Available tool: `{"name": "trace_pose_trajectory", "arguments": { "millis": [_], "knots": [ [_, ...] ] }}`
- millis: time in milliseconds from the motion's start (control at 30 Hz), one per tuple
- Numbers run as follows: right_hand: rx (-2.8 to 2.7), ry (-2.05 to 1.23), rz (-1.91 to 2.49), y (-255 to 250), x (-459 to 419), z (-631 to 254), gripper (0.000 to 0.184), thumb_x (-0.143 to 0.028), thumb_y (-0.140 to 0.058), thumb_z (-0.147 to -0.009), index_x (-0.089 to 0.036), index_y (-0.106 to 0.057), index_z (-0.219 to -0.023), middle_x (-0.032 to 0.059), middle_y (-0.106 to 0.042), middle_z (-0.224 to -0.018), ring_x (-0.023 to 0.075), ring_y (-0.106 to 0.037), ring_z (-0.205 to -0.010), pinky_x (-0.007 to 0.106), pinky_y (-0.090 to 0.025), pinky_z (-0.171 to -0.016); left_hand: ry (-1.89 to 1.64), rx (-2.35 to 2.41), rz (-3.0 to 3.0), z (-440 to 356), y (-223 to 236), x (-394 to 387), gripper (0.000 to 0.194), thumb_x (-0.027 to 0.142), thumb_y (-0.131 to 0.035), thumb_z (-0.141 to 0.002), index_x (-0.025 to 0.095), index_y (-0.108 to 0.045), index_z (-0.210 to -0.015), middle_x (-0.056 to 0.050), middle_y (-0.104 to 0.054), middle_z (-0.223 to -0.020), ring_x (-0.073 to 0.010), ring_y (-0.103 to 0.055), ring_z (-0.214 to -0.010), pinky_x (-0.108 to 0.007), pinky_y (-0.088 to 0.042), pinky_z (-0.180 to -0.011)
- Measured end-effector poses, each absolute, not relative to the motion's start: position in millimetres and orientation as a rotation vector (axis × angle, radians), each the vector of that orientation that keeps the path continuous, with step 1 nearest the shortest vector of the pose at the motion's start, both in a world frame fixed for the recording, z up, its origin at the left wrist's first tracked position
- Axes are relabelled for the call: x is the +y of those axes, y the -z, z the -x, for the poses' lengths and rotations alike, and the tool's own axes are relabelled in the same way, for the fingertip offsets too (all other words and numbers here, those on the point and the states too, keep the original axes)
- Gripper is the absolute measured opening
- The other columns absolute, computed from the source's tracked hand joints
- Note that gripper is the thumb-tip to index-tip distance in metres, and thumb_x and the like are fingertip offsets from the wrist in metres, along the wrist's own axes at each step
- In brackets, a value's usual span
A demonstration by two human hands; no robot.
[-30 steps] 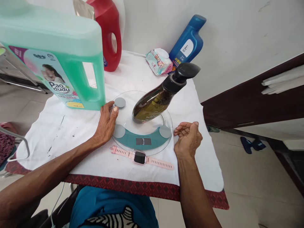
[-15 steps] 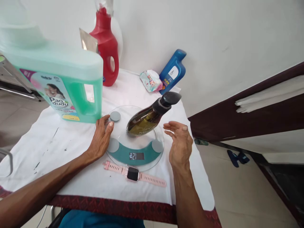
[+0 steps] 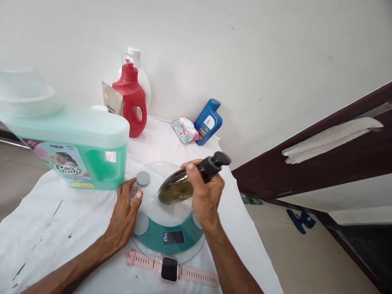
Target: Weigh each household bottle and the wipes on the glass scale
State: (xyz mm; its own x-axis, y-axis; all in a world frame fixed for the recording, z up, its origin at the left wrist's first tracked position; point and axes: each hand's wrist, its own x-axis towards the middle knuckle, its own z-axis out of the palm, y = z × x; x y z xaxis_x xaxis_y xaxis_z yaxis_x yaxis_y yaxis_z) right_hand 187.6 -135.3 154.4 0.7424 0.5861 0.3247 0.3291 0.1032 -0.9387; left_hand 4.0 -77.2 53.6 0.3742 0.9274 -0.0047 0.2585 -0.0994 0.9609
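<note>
My right hand (image 3: 206,196) is wrapped around the upper part of a dark olive-green pump bottle (image 3: 174,188) with a black pump head. The bottle appears tilted to the right over a round glass weighing scale (image 3: 154,213); whether its base touches the glass I cannot tell. Near the front of the scale, a teal band holds a small dark display with faint marks. My left hand (image 3: 122,214) rests at the scale's left edge, thumb and fingers apart, holding nothing. Just in front of the scale lies a pink-strapped smartwatch (image 3: 169,269).
A large green detergent jug (image 3: 92,126) stands close to my left hand. Behind it are a beige tube (image 3: 112,99) and a red bottle (image 3: 130,98). A wipes pack (image 3: 184,130) and a blue bottle (image 3: 208,122) sit by the wall. Slippers (image 3: 300,220) lie on the floor.
My right hand has moved left and closed around the pump bottle. The display's large digits have gone. My left hand stays at the scale's edge, while the view has tilted upward.
</note>
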Motion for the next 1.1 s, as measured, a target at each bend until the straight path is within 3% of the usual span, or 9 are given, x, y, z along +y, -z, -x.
{"name": "trace_pose_trajectory", "arguments": {
  "millis": [167,267,467,733,933,1100],
  "knots": [
    [-0.753,0.19,1.484,-164,-96,-278,0.041,-0.062,-0.079,-0.085,-0.02,-0.076,-0.088,0.0041,-0.074,-0.085,0.0237,-0.069,-0.081,0.041,-0.056,-0.08,-0.804,1.083,-1.59,-5,-51,-78,0.075,0.076,-0.037,-0.105,0.019,-0.051,-0.152,-0.017,-0.054,-0.146,-0.0366,-0.054,-0.143,-0.068,-0.04,-0.126],
    [-0.73,0.26,1.545,-156,-57,-344,0.042,-0.061,-0.075,-0.083,-0.02,-0.072,-0.089,0.0024,-0.071,-0.082,0.0231,-0.065,-0.077,0.043,-0.055,-0.082,-0.812,1.084,-1.577,-6,-47,-79,0.071,0.073,-0.038,-0.106,0.021,-0.05,-0.153,-0.016,-0.054,-0.148,-0.0363,-0.052,-0.145,-0.068,-0.038,-0.128],
    [-0.56,0.396,1.702,-122,2,-421,0.033,-0.051,-0.07,-0.081,-0.023,-0.061,-0.097,0.0063,-0.071,-0.095,0.0303,-0.068,-0.096,0.053,-0.054,-0.099,-0.866,1.088,-1.587,-8,-40,-83,0.059,0.064,-0.041,-0.11,0.026,-0.051,-0.154,-0.013,-0.055,-0.151,-0.035,-0.052,-0.147,-0.068,-0.036,-0.13],
    [-0.516,0.411,1.824,-104,29,-442,0.031,-0.045,-0.073,-0.084,-0.023,-0.056,-0.098,0.0113,-0.065,-0.116,0.0337,-0.063,-0.12,0.057,-0.045,-0.117,-0.857,1.068,-1.597,-7,-40,-82,0.054,0.062,-0.041,-0.111,0.029,-0.051,-0.153,-0.012,-0.054,-0.153,-0.0336,-0.051,-0.15,-0.069,-0.036,-0.13],
    [-0.49,0.406,1.87,-102,28,-437,0.05,-0.042,-0.083,-0.08,-0.025,-0.047,-0.11,0.0117,-0.053,-0.129,0.0322,-0.051,-0.135,0.057,-0.038,-0.126,-0.862,1.046,-1.605,-6,-44,-83,0.052,0.06,-0.041,-0.112,0.029,-0.051,-0.152,-0.012,-0.054,-0.152,-0.0326,-0.05,-0.15,-0.067,-0.036,-0.13],
    [-0.5,0.534,1.817,-109,10,-415,0.066,-0.047,-0.081,-0.083,-0.021,-0.043,-0.13,0.0223,-0.043,-0.145,0.04,-0.039,-0.148,0.067,-0.031,-0.128,-0.853,1.03,-1.598,-6,-48,-83,0.054,0.059,-0.039,-0.112,0.026,-0.05,-0.153,-0.014,-0.052,-0.152,-0.0323,-0.05,-0.148,-0.065,-0.036,-0.13]
  ]
}}
